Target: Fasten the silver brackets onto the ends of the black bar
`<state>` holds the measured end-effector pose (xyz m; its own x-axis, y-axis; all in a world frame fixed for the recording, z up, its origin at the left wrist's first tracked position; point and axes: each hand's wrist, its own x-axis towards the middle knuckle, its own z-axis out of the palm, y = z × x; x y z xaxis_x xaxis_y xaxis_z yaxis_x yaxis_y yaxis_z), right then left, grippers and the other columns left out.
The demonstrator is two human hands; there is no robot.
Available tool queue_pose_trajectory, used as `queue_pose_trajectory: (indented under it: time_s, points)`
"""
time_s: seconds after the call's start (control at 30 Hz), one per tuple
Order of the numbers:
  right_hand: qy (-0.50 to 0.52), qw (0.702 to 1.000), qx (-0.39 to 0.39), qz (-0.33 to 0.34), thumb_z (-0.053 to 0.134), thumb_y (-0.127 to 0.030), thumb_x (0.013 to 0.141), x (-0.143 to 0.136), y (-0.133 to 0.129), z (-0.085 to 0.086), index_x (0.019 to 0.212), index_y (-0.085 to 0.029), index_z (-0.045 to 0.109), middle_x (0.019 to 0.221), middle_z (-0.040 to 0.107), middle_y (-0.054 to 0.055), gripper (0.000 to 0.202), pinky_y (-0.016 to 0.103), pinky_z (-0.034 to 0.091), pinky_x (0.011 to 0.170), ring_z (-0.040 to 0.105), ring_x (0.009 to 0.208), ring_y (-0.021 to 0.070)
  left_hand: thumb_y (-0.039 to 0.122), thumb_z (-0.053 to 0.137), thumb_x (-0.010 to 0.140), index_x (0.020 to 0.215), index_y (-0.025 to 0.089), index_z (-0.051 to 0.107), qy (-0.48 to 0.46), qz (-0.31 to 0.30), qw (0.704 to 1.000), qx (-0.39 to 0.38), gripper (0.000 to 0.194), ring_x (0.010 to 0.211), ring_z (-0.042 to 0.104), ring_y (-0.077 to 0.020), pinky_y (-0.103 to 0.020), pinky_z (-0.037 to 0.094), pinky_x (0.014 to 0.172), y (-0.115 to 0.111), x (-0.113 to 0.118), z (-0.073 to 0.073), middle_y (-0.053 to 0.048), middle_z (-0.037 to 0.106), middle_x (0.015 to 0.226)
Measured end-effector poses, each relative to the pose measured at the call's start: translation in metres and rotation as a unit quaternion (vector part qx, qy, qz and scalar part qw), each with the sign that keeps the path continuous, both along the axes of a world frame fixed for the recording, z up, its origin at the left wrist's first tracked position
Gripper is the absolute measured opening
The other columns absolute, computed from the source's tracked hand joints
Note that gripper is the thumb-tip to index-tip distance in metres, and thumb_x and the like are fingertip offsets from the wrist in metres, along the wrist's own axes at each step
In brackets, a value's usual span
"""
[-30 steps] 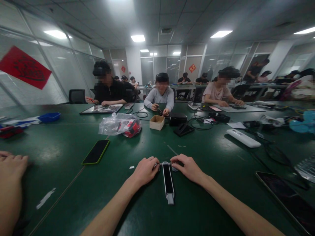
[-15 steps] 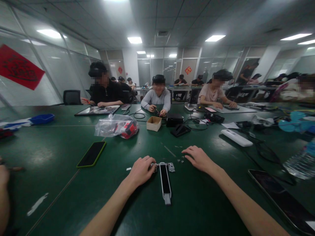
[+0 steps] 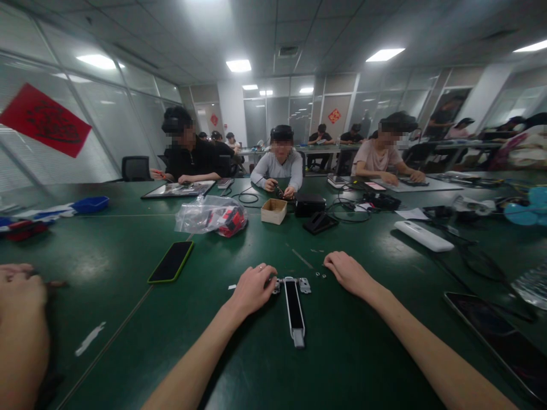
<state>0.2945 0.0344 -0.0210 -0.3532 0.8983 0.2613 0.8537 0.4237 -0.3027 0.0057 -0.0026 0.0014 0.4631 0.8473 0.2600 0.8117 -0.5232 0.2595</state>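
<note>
A T-shaped part lies on the green table: a long black strip in a white frame with a grey end toward me, and metal brackets at its far end. My left hand rests with curled fingers over the left bracket, mostly hiding it. To the right, my right hand is lowered to the table, its fingers drawn together at a tiny metal nut. Beside those fingertips sit two more small nuts.
A phone with a green edge lies left, another phone right. Further off are a plastic bag with red parts, a small box, a black stand and a white device. Another person's hand is at far left.
My right hand's spread fingers have drawn together and down at the small nut. My left hand stays on the bracket. The whole view has shifted slightly, showing more of the person's hand at far left.
</note>
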Motion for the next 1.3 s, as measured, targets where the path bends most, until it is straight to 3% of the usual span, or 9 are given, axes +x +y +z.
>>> queue_pose_trajectory:
  time_s: [0.1,0.2,0.43,0.6,0.9,1.3]
  points:
    - [0.025,0.999,0.034,0.009,0.036,-0.024,0.092,-0.016,-0.010,0.010,0.087,-0.017,0.055,0.085,0.058,0.007,0.021,0.033,0.043,0.070,0.052,0.077,0.0185,0.024,0.042,0.089,0.101,0.019,0.057,-0.024,-0.006,1.000,0.020,0.020,0.078,0.057,-0.0164,-0.028,0.040,0.071,-0.001,0.001,0.000,-0.004,0.061,0.090]
    - [0.051,0.995,0.055,0.059,0.035,-0.018,0.092,-0.043,-0.027,0.020,0.086,-0.017,0.052,0.085,0.056,0.007,0.019,0.031,0.042,0.068,0.050,0.076,0.0169,0.027,0.043,0.090,0.100,0.018,0.059,-0.086,-0.029,0.996,0.011,0.021,0.078,0.057,-0.0154,-0.027,0.041,0.072,-0.006,0.006,0.004,-0.004,0.062,0.090]
    - [0.067,0.969,0.127,0.201,0.034,-0.014,0.092,-0.088,-0.053,0.020,0.089,-0.016,0.051,0.085,0.058,0.007,0.017,0.029,0.040,0.067,0.049,0.075,0.0160,0.028,0.050,0.087,0.090,0.016,0.066,-0.216,-0.079,0.967,-0.107,0.020,0.074,0.058,-0.0125,-0.022,0.044,0.070,-0.014,0.015,0.017,-0.001,0.067,0.084]
    - [0.074,0.954,0.194,0.216,0.033,-0.015,0.093,-0.088,-0.052,0.013,0.088,-0.015,0.052,0.085,0.059,0.008,0.020,0.029,0.039,0.066,0.049,0.075,0.0161,0.029,0.057,0.082,0.087,0.016,0.069,-0.271,-0.077,0.941,-0.187,0.019,0.074,0.060,-0.0133,-0.022,0.046,0.070,-0.011,0.011,0.016,-0.001,0.069,0.083]
    - [0.057,0.946,0.226,0.226,0.033,-0.015,0.092,-0.087,-0.053,0.012,0.089,-0.015,0.055,0.086,0.058,0.008,0.022,0.029,0.038,0.066,0.048,0.075,0.0157,0.029,0.069,0.070,0.085,0.013,0.072,-0.344,-0.086,0.884,-0.305,0.022,0.070,0.061,-0.0144,-0.024,0.048,0.069,-0.008,0.008,0.016,-0.003,0.071,0.077]
    - [0.028,0.948,0.230,0.216,0.038,-0.019,0.092,-0.086,-0.053,0.014,0.095,-0.018,0.059,0.089,0.059,0.008,0.022,0.030,0.040,0.067,0.051,0.079,0.0169,0.032,0.068,0.071,0.084,0.014,0.071,-0.307,-0.091,0.892,-0.318,0.023,0.071,0.060,-0.0140,-0.023,0.047,0.068,-0.005,0.003,0.012,-0.002,0.070,0.077]
